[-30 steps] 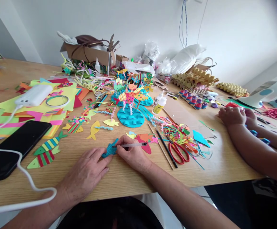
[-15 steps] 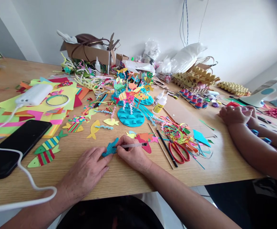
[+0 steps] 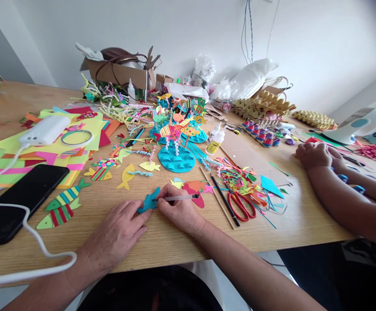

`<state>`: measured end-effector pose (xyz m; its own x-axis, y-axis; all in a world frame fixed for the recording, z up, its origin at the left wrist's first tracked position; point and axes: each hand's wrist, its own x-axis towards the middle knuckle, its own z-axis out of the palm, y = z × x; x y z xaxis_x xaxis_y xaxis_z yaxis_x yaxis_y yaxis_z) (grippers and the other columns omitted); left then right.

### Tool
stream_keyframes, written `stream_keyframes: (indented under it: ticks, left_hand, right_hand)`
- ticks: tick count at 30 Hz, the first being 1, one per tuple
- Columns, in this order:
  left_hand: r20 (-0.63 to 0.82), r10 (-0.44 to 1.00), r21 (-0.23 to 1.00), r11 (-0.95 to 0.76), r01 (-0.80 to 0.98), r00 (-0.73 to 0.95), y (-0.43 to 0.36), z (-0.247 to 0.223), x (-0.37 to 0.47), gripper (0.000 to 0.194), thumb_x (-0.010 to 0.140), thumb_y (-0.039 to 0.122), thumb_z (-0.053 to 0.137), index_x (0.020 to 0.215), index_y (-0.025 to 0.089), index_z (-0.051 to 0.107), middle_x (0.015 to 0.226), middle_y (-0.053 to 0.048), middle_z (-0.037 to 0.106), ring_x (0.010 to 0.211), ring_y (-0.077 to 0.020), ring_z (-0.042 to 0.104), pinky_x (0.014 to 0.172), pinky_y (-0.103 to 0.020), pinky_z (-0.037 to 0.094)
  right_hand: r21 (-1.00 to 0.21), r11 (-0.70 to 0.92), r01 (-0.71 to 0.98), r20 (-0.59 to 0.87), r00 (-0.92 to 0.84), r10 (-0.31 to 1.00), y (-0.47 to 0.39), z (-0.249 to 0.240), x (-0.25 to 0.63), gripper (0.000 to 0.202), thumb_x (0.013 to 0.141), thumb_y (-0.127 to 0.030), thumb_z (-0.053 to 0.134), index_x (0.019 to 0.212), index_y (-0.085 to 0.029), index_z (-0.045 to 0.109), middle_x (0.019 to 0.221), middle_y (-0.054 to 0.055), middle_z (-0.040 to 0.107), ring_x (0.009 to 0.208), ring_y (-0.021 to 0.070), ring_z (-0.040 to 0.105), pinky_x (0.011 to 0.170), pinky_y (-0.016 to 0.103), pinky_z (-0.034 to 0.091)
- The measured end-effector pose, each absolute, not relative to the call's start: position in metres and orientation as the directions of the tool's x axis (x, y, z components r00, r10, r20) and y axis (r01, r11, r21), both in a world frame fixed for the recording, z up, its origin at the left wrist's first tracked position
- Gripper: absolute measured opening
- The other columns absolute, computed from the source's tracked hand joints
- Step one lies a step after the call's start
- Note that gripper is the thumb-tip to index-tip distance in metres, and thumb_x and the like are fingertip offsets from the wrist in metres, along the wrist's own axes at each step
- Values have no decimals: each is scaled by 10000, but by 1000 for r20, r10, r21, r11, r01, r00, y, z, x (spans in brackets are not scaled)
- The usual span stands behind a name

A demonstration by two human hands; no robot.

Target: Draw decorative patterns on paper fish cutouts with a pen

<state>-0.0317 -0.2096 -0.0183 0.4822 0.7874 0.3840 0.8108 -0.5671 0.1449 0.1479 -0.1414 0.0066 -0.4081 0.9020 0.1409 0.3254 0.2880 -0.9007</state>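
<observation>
Between the fingers of my left hand [image 3: 123, 224] is a small blue paper fish [image 3: 148, 201], held down near the table's front edge. Dark marks cover part of its surface. My right hand [image 3: 181, 211] grips a pen [image 3: 181, 197] with a pale clear barrel, its tip at the fish. Just beyond my right hand lie red and orange paper fish [image 3: 194, 192]. Two striped paper fish [image 3: 65, 198] rest to the left of my left hand, and a yellow paper fish [image 3: 127, 176] lies farther in.
A black phone [image 3: 22, 203] and white cable [image 3: 34, 242] are on the left. Red scissors [image 3: 242, 206], a black pencil [image 3: 225, 201] and paper scraps [image 3: 239, 177] lie right. Blue stands [image 3: 176, 160] bear fish behind. Another person's hands [image 3: 317, 157] work at far right.
The view has shifted very slightly. Both my hands, the blue fish and the pen stay in nearly the same place.
</observation>
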Motion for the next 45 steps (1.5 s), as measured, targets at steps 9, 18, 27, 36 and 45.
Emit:
stream_keyframes:
  ticks: [9,18,27,36,45]
  left_hand:
    - [402,784,147,-566,811,474,-209,-15,-31,331,843,123,494,1134,238,601,1052,-65,544,941,-225,528,839,-393,478]
    - [396,789,148,-559,816,469,-210,-20,-32,341,855,119,470,1155,231,587,1091,-74,529,972,-240,503,845,-415,468]
    - [393,793,155,-556,816,466,-210,-21,-32,321,860,134,479,1141,238,594,1086,-67,534,972,-230,507,850,-390,467]
    - [403,784,156,-568,808,473,-209,-18,-31,329,863,133,472,1157,223,588,1071,-71,529,963,-232,510,847,-398,465]
    - [422,765,117,-578,808,486,-209,-18,-32,308,855,121,472,1124,202,600,1070,-82,520,957,-241,505,831,-403,467]
  right_hand:
    - [-893,308,327,158,-413,897,-141,7,147,111,688,-90,489,656,-193,518,568,-48,519,515,85,453,496,188,370]
    - [-894,314,320,163,-421,893,-141,6,149,104,672,-93,485,641,-191,506,569,-46,512,506,83,435,489,189,348]
    - [-909,264,323,121,-402,908,-142,9,150,106,670,-94,478,638,-190,510,583,-38,533,519,91,459,495,192,357]
    - [-902,267,340,123,-391,912,-142,8,149,91,674,-110,479,647,-190,513,581,-41,531,514,87,456,498,189,354]
    - [-895,271,355,127,-379,917,-141,7,148,94,668,-110,474,648,-191,517,562,-44,514,504,90,444,499,196,352]
